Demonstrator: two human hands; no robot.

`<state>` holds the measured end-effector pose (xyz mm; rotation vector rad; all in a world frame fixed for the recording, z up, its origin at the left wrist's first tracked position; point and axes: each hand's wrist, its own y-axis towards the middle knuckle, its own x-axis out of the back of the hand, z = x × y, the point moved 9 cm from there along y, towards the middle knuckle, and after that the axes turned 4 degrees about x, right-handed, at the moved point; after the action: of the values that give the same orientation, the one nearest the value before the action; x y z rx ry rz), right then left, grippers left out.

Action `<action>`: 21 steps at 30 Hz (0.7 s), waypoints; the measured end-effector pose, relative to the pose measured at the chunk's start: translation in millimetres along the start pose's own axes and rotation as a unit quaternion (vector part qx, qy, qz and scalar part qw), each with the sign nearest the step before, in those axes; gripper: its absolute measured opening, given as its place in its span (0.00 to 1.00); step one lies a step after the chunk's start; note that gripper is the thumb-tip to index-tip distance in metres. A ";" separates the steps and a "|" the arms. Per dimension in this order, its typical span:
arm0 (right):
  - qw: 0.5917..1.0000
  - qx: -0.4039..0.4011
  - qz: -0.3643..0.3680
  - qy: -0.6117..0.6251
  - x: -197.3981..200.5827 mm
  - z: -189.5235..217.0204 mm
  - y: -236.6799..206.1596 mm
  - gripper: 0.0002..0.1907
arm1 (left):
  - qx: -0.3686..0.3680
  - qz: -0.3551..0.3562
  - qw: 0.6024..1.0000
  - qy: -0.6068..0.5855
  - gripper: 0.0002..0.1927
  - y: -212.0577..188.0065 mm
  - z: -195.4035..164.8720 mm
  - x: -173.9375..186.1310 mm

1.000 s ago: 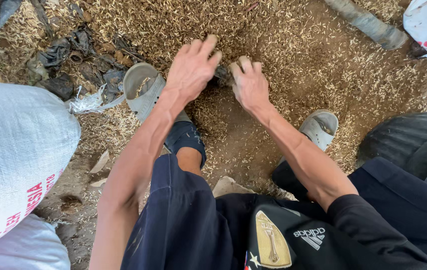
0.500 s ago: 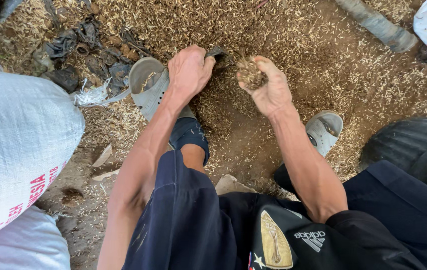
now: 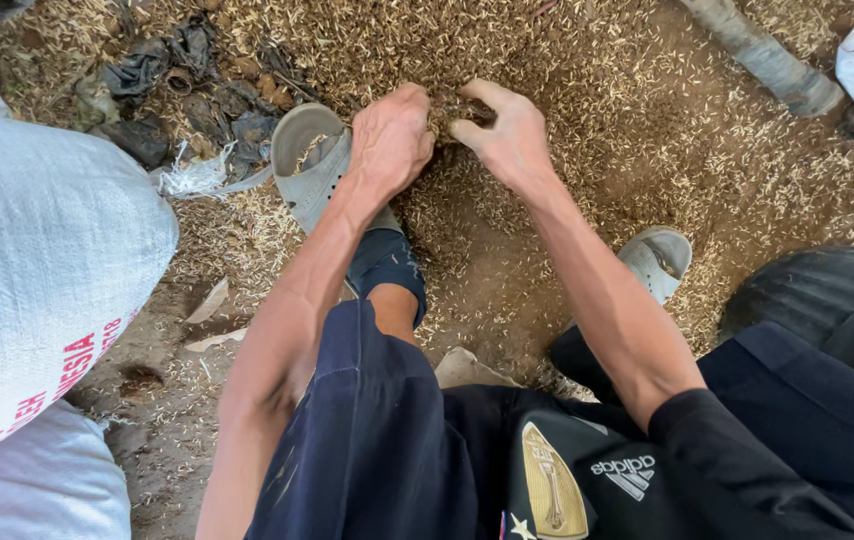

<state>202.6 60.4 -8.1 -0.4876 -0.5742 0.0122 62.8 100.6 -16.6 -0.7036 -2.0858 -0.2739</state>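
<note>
A full white woven sack (image 3: 37, 290) was seen at the left of the dirt floor (image 3: 507, 290). Grain husks (image 3: 567, 60) were strewn ahead, by a grey sandal (image 3: 312, 160). A clump of husks (image 3: 455, 108) was pinched between left hand (image 3: 392, 140) and right hand (image 3: 509, 140), fingers curled around it.

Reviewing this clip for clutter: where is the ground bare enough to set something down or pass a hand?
Barest is the brown dirt between the two grey shoes. A second patch lies beside the white sack, dotted with scraps. Crowded: husks under the left hand and right hand, and dark rags at upper left.
</note>
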 end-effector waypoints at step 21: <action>0.992 -0.005 0.075 -0.104 -0.9 -2.3 7.2 0.18 | 0.149 0.034 0.986 -0.064 0.15 -1.3 -8.5 -7.0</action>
<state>203.9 65.6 -13.5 -0.5417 -0.7401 0.2057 71.0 93.1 -17.3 -0.6215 -2.1582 0.1232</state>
